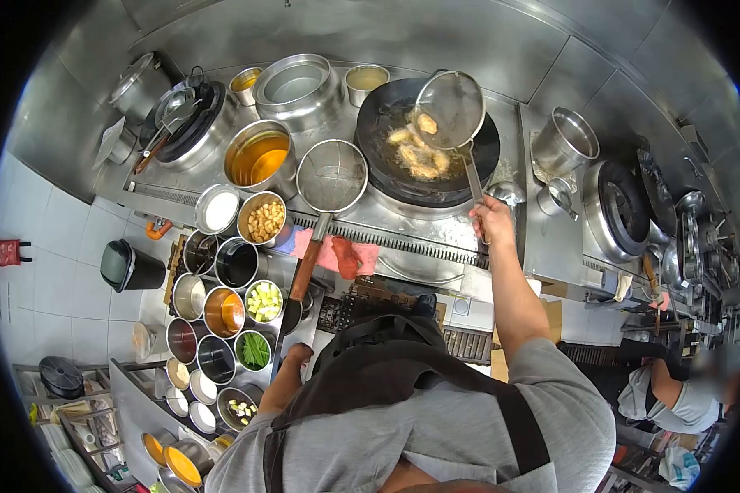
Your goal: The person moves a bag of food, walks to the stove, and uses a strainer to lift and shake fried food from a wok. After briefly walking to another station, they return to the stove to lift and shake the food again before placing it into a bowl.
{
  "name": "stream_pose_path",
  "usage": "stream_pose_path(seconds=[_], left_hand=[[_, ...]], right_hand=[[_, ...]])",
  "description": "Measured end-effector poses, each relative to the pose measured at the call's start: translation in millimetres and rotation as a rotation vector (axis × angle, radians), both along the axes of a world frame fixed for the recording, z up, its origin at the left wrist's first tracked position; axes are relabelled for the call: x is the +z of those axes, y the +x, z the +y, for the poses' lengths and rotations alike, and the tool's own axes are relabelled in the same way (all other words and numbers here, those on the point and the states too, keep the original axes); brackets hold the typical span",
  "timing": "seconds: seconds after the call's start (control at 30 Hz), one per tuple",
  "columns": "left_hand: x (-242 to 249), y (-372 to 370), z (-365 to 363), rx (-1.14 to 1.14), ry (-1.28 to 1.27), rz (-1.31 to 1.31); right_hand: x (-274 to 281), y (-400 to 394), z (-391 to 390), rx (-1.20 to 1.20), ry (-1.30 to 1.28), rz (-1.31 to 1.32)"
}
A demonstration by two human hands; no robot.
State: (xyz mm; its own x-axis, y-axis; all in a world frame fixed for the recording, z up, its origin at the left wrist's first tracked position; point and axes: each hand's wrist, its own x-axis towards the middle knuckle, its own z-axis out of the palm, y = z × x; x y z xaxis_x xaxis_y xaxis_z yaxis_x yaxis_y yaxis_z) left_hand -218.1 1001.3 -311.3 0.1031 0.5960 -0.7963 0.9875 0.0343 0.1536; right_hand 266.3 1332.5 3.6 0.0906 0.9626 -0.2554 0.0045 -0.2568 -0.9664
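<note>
My right hand is closed around the metal handle of a mesh strainer, whose round basket is over the right part of a black wok. Golden-brown fried pieces lie in bubbling oil in the wok, and one piece overlaps the mesh in this view. Down by the counter's edge is my left hand, beside the tubs of ingredients; its fingers are mostly hidden. A second strainer with a wooden handle rests across a pot's rim, left of the wok.
A pot of amber oil stands left of the second strainer. Below it are several steel tubs, with cubed green vegetable and chopped greens. A ladle lies right of the wok. Another person is at the far right.
</note>
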Motion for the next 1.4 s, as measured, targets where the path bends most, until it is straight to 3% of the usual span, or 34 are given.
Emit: stream_pose_path(seconds=[0.07,0.1,0.13,0.2,0.33,0.4,0.5,0.53,0.6,0.73,0.87,0.9,0.97,1.03,1.07,1.13,1.27,1.33,1.37,1.4], left_hand=[[-3,-5,1,-0.264,0.085,-0.052],[6,3,10,-0.298,-0.067,-0.025],[14,11,15,-0.3,-0.063,-0.027],[26,22,20,0.2,-0.178,-0.021],[53,28,37,0.213,-0.087,-0.081],[57,27,39,-0.114,0.09,-0.08],[52,27,39,-0.182,0.005,0.021],[52,26,36,-0.183,0.005,0.02],[53,18,19,0.147,-0.021,-0.098],[12,3,-1,-0.319,-0.01,0.024],[-1,1,-3,-0.349,0.057,-0.022],[21,13,9,-0.051,-0.161,-0.001],[26,18,15,0.252,-0.379,0.02],[19,16,15,-0.136,0.016,-0.065],[15,17,16,-0.135,0.016,-0.064],[71,37,38,-0.239,0.015,0.018],[56,34,41,-0.131,0.003,-0.031],[56,33,37,0.147,-0.066,-0.062],[57,31,35,0.147,-0.065,-0.061],[60,29,31,-0.022,-0.045,-0.016]], right_hand=[[13,-8,-10,0.04,0.01,-0.049],[18,-12,-13,0.042,-0.022,-0.079],[9,-14,-12,0.05,0.021,-0.085],[4,-19,-13,0.085,0.028,-0.133],[16,-27,-19,0.095,0.017,-0.258],[27,-28,-23,0.073,0.109,-0.397],[37,-15,-26,0.026,0.119,-0.459],[36,-6,-25,0.025,0.119,-0.46],[31,10,-22,-0.045,0.175,-0.645],[48,19,-29,-0.119,0.099,-0.711],[24,30,-27,-0.055,-0.061,-0.625],[19,29,-28,-0.051,-0.063,-0.626],[12,22,-29,0.003,-0.101,-0.429],[13,10,-30,0.002,-0.112,-0.327],[13,5,-31,-0.004,-0.122,-0.223],[6,1,-27,-0.005,-0.078,-0.13],[1,-1,-19,-0.051,-0.031,-0.049],[6,1,-16,-0.073,-0.023,-0.04],[10,3,-15,-0.079,-0.023,-0.106],[15,4,-15,-0.086,-0.022,-0.172]])
